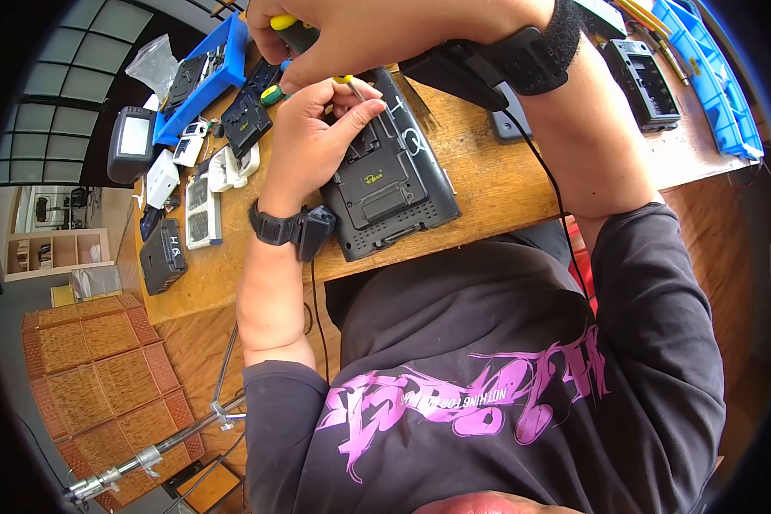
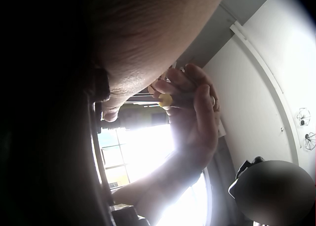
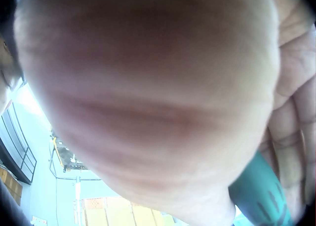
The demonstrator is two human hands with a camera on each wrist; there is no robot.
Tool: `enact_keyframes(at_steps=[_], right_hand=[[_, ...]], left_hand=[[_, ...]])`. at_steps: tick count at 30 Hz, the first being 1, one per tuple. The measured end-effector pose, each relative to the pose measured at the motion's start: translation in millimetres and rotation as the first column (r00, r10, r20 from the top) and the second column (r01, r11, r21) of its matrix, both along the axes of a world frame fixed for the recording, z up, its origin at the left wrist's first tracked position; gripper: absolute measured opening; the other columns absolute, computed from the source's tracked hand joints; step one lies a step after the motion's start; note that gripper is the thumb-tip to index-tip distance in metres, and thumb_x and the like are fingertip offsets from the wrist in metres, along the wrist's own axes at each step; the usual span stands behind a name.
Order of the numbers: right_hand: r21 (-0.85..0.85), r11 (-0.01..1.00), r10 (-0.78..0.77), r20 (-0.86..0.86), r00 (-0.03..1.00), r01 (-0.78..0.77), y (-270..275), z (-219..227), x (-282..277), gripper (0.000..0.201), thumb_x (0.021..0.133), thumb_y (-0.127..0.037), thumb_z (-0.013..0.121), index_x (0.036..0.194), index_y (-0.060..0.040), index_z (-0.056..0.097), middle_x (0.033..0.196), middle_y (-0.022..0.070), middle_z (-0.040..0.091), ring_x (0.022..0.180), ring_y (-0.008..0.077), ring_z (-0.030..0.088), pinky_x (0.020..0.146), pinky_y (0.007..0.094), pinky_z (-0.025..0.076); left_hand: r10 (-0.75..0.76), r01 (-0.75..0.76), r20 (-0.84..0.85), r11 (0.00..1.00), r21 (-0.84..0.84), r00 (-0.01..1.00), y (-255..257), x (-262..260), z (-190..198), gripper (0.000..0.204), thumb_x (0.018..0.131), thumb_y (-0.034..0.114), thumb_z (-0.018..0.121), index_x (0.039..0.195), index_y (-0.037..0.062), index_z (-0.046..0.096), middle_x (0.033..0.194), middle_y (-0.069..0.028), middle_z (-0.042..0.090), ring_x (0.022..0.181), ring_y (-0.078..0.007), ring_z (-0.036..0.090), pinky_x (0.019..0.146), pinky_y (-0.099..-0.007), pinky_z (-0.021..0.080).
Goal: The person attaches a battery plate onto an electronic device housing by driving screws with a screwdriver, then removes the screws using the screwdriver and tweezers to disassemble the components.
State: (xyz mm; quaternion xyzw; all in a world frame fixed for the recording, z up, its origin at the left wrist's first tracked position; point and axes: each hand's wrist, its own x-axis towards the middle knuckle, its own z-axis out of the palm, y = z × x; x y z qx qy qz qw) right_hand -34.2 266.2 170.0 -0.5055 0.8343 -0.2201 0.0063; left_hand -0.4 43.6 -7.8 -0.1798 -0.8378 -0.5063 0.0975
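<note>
My right hand (image 1: pixel 360 34) grips the green-and-yellow handle of a screwdriver (image 3: pixel 261 191), high over the bench. With thumb and fingers, my left hand (image 1: pixel 321 128) pinches near the metal shaft just below the handle's yellow end (image 1: pixel 344 79). Under the left hand lies a black flat device (image 1: pixel 441 201) with vents, white hand-written marks and a raised battery plate (image 1: pixel 373 178). The left hand overlaps its upper part, and the screwdriver's tip is hidden at the fingers. In the left wrist view, the yellow handle end (image 2: pixel 165 100) shows in the right hand's fingers.
A second green-and-yellow handle (image 1: pixel 271 94) lies left of the hands. Black battery plates (image 1: pixel 247 122), white chargers (image 1: pixel 201 214) and a blue tray (image 1: pixel 223 81) fill the bench's left. At right are a black case (image 1: pixel 642 81) and blue bins (image 1: pixel 715 86). Cables hang from both wrists.
</note>
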Motion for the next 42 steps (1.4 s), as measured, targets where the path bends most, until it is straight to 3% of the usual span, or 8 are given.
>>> enact_keyframes(at_steps=[10, 12, 15, 19, 21, 30, 42], right_hand=[[-0.002, 1.0, -0.002, -0.004, 1.0, 0.002, 4, -2, -4, 0.036, 0.09, -0.024, 0.08, 0.1, 0.0113, 0.077, 0.09, 0.0272, 0.076, 0.082, 0.0414, 0.074, 0.077, 0.0423, 0.06], [-0.065, 0.988, 0.136, -0.013, 0.991, -0.137, 10, -3, -9, 0.035, 0.089, -0.023, 0.08, 0.097, 0.0114, 0.077, 0.088, 0.027, 0.076, 0.08, 0.0412, 0.074, 0.075, 0.0424, 0.06], [0.0, 1.0, 0.029, -0.053, 0.998, -0.029, 1, -4, -4, 0.033, 0.087, -0.021, 0.078, 0.094, 0.0114, 0.077, 0.084, 0.0267, 0.075, 0.076, 0.0407, 0.073, 0.073, 0.0427, 0.06], [0.031, 0.999, 0.035, -0.02, 0.999, -0.034, 2, 0, -3, 0.032, 0.085, -0.02, 0.077, 0.092, 0.0111, 0.076, 0.081, 0.0266, 0.074, 0.074, 0.0403, 0.073, 0.071, 0.0432, 0.06], [0.008, 1.0, 0.013, -0.052, 0.999, -0.012, 1, -3, -4, 0.032, 0.084, -0.02, 0.076, 0.09, 0.0108, 0.076, 0.081, 0.0264, 0.074, 0.074, 0.0399, 0.073, 0.071, 0.0438, 0.06], [-0.005, 0.999, 0.047, -0.021, 0.999, -0.047, 0, -6, -3, 0.028, 0.082, -0.017, 0.074, 0.089, 0.0095, 0.076, 0.081, 0.0265, 0.073, 0.075, 0.0415, 0.073, 0.071, 0.0449, 0.059], [-0.01, 1.0, 0.022, -0.02, 1.0, -0.022, 7, -2, 4, 0.028, 0.081, -0.016, 0.074, 0.093, 0.0094, 0.077, 0.083, 0.0268, 0.074, 0.076, 0.0414, 0.073, 0.071, 0.0449, 0.059]], left_hand=[[0.012, -0.012, 0.012, 1.0, -0.019, 1.0, 2, 2, 3, 0.016, 0.097, 0.015, 0.086, 0.104, 0.0016, 0.079, 0.095, 0.002, 0.078, 0.085, -0.0035, 0.066, 0.078, -0.0214, 0.054], [0.011, -0.011, 0.009, 1.0, -0.011, 1.0, 3, 2, 3, 0.016, 0.097, 0.014, 0.086, 0.105, 0.0014, 0.079, 0.095, 0.0022, 0.078, 0.084, -0.0032, 0.066, 0.078, -0.0215, 0.054], [0.012, -0.012, -0.006, 0.999, -0.032, 1.0, 1, 1, 1, 0.016, 0.097, 0.014, 0.085, 0.105, 0.0014, 0.079, 0.095, 0.0025, 0.078, 0.084, -0.0031, 0.065, 0.078, -0.0213, 0.053], [0.001, -0.001, -0.003, 1.0, -0.029, 1.0, 3, 3, 2, 0.013, 0.099, 0.012, 0.084, 0.107, 0.0025, 0.078, 0.1, 0.0034, 0.074, 0.085, -0.0038, 0.061, 0.08, -0.0211, 0.05], [0.014, -0.015, -0.037, 1.0, -0.01, 0.999, 3, 1, 0, 0.016, 0.097, 0.014, 0.085, 0.105, 0.0018, 0.079, 0.092, 0.0042, 0.076, 0.081, -0.003, 0.06, 0.075, -0.0211, 0.051], [0.044, -0.045, -0.023, 0.997, -0.057, 0.999, 2, 3, 1, 0.016, 0.097, 0.015, 0.086, 0.105, 0.0025, 0.08, 0.087, 0.0069, 0.072, 0.078, -0.0026, 0.056, 0.073, -0.021, 0.047], [0.008, -0.01, -0.037, 0.999, -0.047, 0.999, 4, 3, 2, 0.014, 0.099, 0.012, 0.083, 0.11, 0.0028, 0.08, 0.092, 0.0077, 0.069, 0.079, -0.0007, 0.054, 0.073, -0.0181, 0.043]])
